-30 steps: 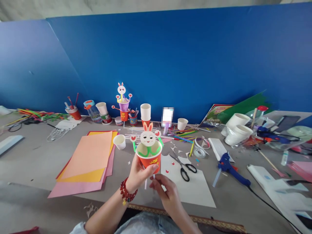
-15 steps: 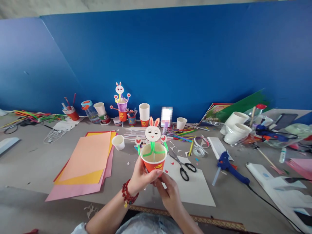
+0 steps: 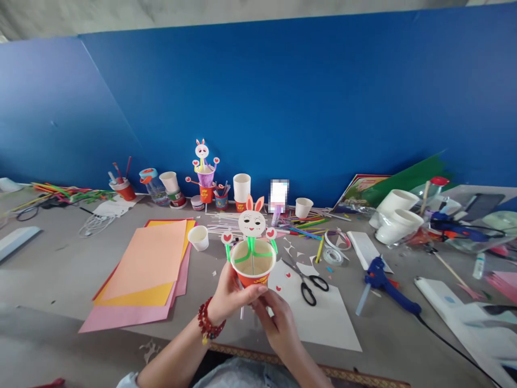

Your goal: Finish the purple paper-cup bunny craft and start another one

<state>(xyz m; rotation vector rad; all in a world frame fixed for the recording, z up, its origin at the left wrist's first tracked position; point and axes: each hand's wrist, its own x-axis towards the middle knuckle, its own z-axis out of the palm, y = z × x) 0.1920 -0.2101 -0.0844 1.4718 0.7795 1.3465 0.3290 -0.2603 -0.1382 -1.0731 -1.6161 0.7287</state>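
Observation:
My left hand [image 3: 229, 295] is wrapped round a red paper cup [image 3: 253, 269], holding it upright above the table's front. From the cup rises a white paper rabbit head [image 3: 251, 223] with orange-pink ears. Green pipe-like strips inside the cup bend out to two round white paws with red hearts, the left paw [image 3: 227, 237] and the right paw [image 3: 271, 233]. Fingers of my right hand [image 3: 279, 318] are closed together just under the cup; what they grip is hidden. A thin white stick [image 3: 242, 311] shows below the cup, beside my left hand.
Black-handled scissors [image 3: 309, 288] lie on white paper [image 3: 331, 323] at right, near a blue glue gun [image 3: 390, 285] with a cord. Coloured paper sheets [image 3: 141, 258] are stacked at left. A similar rabbit figure [image 3: 205, 178] stands behind. One white cup [image 3: 198, 237] sits nearby.
The rabbit's eyes now look like fuller dark ovals, and its mouth looks smaller. The cup has shifted slightly left and down in view, still held; the camera view has moved a little.

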